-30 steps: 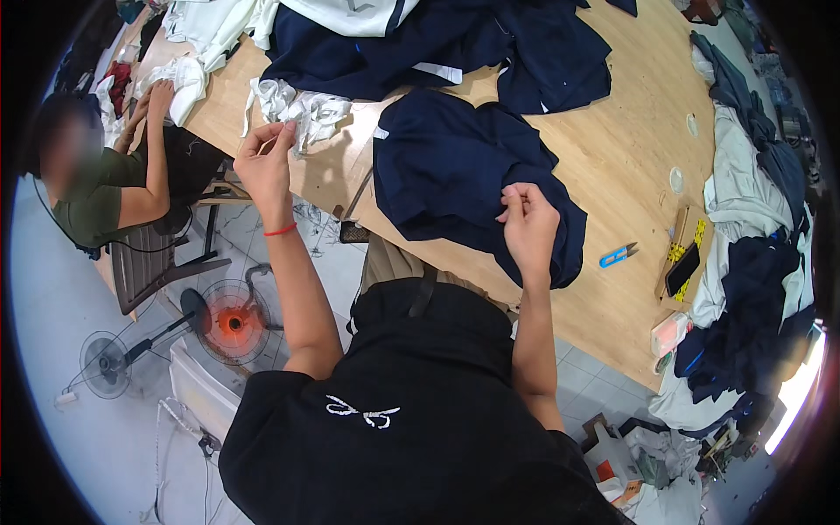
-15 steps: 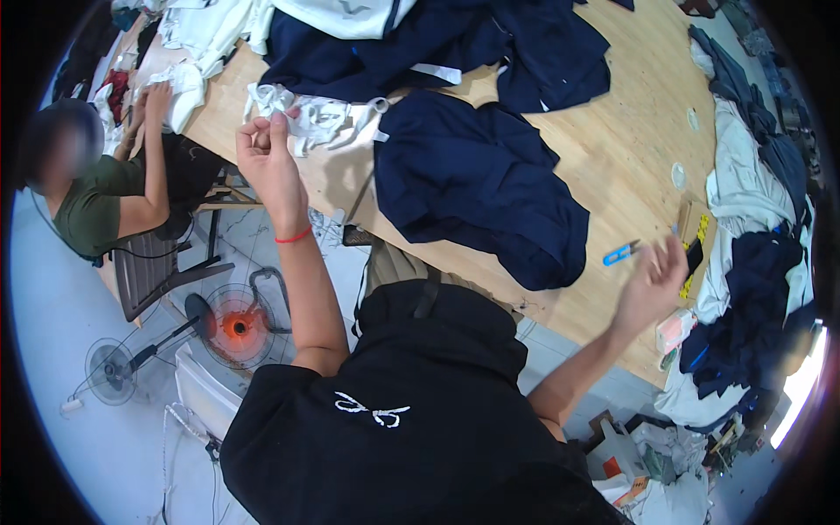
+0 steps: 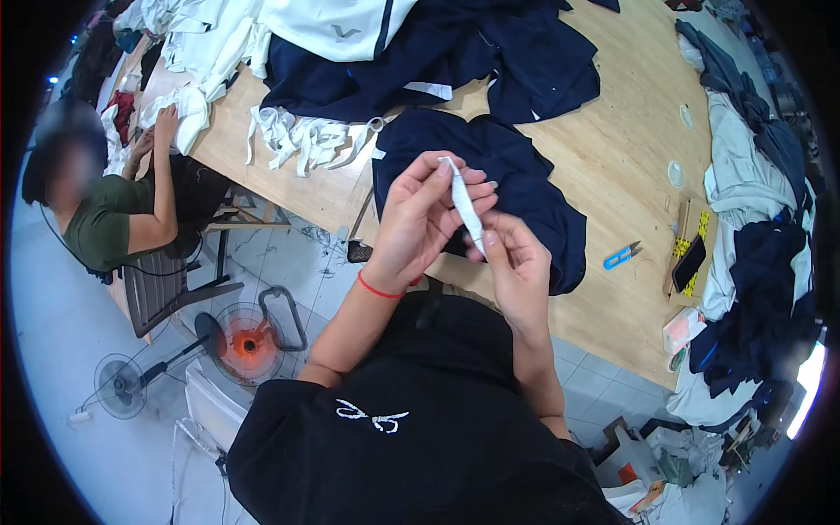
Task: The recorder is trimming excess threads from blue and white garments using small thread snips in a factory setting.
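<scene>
A short white fabric strip (image 3: 464, 203) is stretched between my two hands, above the near edge of the table. My left hand (image 3: 418, 210), with a red cord on its wrist, pinches the strip's upper end between thumb and finger. At the lower end, my right hand (image 3: 518, 262) grips it with thumb and fingers. Behind them a navy garment (image 3: 516, 166) lies bunched on the wooden table (image 3: 630, 149). To the left of that garment rests a loose pile of white strips (image 3: 306, 138). Blue thread snips (image 3: 621, 255) lie to the right.
More navy cloth (image 3: 542, 70) and a white garment (image 3: 337, 26) cover the far side. A phone (image 3: 689, 264) sits on a cardboard box (image 3: 700, 223) at right, beside heaped garments (image 3: 752, 175). A co-worker (image 3: 105, 210) handles white cloth at left, near a standing fan (image 3: 249, 344).
My left hand has come from the white pile to the middle, and my right hand has come in from beside the snips. Both now hold the white strip.
</scene>
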`<act>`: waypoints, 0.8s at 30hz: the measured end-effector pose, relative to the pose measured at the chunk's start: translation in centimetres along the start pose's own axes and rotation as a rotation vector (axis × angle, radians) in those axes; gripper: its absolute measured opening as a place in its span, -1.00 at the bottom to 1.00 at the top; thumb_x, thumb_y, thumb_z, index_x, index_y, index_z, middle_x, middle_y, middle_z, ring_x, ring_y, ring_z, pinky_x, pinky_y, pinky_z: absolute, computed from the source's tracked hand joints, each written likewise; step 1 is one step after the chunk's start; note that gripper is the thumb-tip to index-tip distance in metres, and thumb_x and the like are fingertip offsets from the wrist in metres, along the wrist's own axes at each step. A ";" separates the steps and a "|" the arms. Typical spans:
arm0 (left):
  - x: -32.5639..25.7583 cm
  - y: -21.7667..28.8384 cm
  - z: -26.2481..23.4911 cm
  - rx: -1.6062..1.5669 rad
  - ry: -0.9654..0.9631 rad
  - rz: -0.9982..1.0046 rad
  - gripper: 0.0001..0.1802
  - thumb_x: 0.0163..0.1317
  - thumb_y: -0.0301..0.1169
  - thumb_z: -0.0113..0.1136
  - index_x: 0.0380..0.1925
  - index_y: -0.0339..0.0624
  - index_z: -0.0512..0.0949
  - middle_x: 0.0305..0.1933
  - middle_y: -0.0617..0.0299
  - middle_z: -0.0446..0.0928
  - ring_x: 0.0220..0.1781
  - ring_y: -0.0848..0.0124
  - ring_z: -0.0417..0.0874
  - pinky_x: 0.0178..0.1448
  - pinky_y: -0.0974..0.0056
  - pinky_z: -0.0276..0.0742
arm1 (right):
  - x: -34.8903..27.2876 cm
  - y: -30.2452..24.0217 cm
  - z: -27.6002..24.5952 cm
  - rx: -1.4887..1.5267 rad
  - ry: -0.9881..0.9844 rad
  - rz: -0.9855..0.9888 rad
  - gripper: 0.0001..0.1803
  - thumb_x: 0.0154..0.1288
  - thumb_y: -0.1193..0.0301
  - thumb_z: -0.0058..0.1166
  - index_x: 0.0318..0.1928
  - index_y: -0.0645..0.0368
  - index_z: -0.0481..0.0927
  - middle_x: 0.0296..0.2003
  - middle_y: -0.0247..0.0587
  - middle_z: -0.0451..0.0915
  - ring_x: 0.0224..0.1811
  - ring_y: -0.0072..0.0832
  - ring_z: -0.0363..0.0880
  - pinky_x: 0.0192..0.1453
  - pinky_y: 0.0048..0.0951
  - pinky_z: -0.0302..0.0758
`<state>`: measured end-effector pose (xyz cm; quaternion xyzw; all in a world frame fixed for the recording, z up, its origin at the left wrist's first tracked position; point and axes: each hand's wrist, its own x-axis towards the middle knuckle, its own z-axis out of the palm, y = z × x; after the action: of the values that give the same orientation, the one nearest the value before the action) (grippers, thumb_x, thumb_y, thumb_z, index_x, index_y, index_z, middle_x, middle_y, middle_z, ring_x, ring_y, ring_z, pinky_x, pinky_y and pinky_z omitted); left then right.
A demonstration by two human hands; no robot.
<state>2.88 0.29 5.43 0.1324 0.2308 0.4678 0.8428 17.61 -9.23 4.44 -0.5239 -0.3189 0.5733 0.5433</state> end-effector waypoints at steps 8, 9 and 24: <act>-0.2 -2.1 -3.1 0.169 0.209 0.057 -0.80 0.65 -0.38 0.11 0.07 -0.28 0.56 0.02 -0.05 0.73 0.09 0.18 0.84 0.28 0.06 0.82 | -2.4 -0.5 -8.6 -0.355 0.286 -0.179 -0.84 0.62 0.51 0.13 -0.16 0.28 0.73 -0.26 -0.32 0.73 -0.34 -0.67 0.64 -0.18 -0.60 0.57; -0.1 -2.3 -3.5 0.176 0.236 0.088 -0.79 0.65 -0.37 0.11 0.07 -0.29 0.56 0.01 -0.04 0.74 0.08 0.18 0.84 0.27 0.06 0.82 | -2.7 -1.1 -10.2 -0.403 0.413 -0.154 -0.84 0.61 0.50 0.14 -0.16 0.27 0.74 -0.24 -0.28 0.74 -0.34 -0.65 0.65 -0.18 -0.58 0.57; -2.5 -5.9 0.0 0.896 -0.123 -0.168 -0.85 0.55 -0.46 0.28 -0.03 -0.33 0.69 -0.21 0.25 0.76 -0.26 0.63 0.72 -0.15 0.48 0.61 | -3.8 0.1 -6.1 -0.346 0.128 -0.014 -0.82 0.41 0.59 0.36 -0.02 0.36 0.77 -0.16 -0.12 0.81 -0.27 -0.62 0.75 -0.20 -0.56 0.68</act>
<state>5.98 -4.94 3.51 0.4919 0.3697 0.2431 0.7498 22.86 -14.18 3.79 -0.6426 -0.3812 0.4716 0.4683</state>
